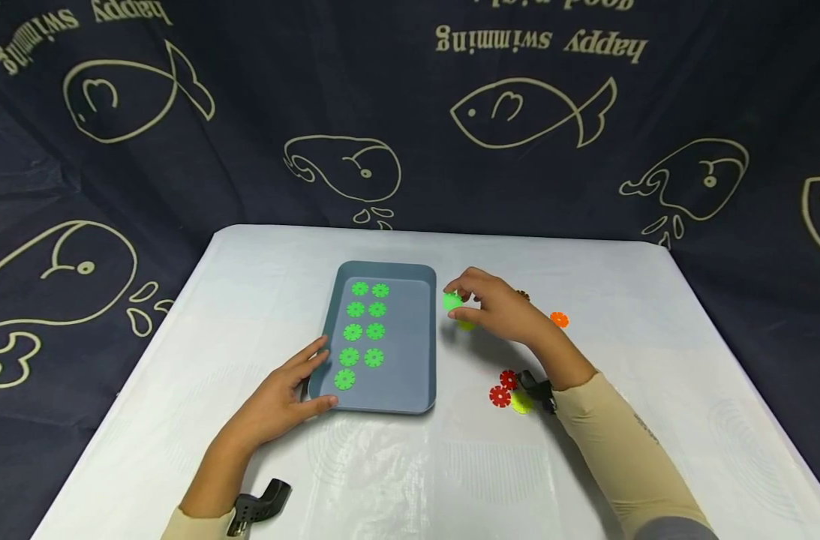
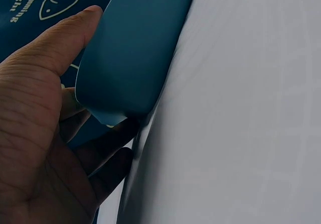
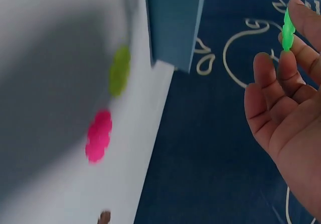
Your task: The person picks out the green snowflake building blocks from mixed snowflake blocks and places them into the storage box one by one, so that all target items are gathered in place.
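A grey-blue tray [image 1: 403,375] lies on the table, with several green notched plastic discs [image 1: 375,331] in two columns along its left side. My left hand [image 1: 277,401] rests at the tray's near left corner, fingers on the left rim and thumb on the near rim. In the left wrist view, the thumb lies along the tray wall [image 2: 135,48] and other fingertips touch low on it. Just right of the tray, my right hand [image 1: 494,304] pinches another green disc [image 3: 288,30] between thumb and fingertips, raised over the table.
A yellow-green disc [image 3: 120,71] and a pink disc [image 3: 99,136] lie under my right hand. Beside the right wrist are red discs [image 1: 500,396] and a yellow disc [image 1: 521,403]. Farther right are an orange disc [image 1: 559,319] and a brown one [image 1: 523,295]. A dark curtain [image 1: 410,90] hangs behind the table.
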Motion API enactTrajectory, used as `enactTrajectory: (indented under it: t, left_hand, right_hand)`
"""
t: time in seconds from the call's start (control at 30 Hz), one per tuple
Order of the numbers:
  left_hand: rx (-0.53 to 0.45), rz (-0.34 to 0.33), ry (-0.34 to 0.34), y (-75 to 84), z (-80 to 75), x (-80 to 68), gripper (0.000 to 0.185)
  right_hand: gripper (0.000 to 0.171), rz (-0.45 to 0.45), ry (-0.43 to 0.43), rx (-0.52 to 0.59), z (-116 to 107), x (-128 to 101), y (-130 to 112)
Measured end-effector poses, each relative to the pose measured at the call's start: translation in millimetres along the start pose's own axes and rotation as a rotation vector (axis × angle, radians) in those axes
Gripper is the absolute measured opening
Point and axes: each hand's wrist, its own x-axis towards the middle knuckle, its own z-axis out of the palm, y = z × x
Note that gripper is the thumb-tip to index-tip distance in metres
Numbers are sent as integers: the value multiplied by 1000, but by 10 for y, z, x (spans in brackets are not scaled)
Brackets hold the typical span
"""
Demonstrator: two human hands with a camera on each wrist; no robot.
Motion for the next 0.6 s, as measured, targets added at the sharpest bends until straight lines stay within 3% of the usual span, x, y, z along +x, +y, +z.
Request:
enactTrajectory:
  t: [0.3,0.6]
  left_hand:
    - [-14,-4,3,2,3,-3,88]
    - [-7,8,2,-4,8,0,87]
  right_hand:
    - [32,-103,-45,51,252,134,-135]
    - [33,-161,-115,7,484,201,-295]
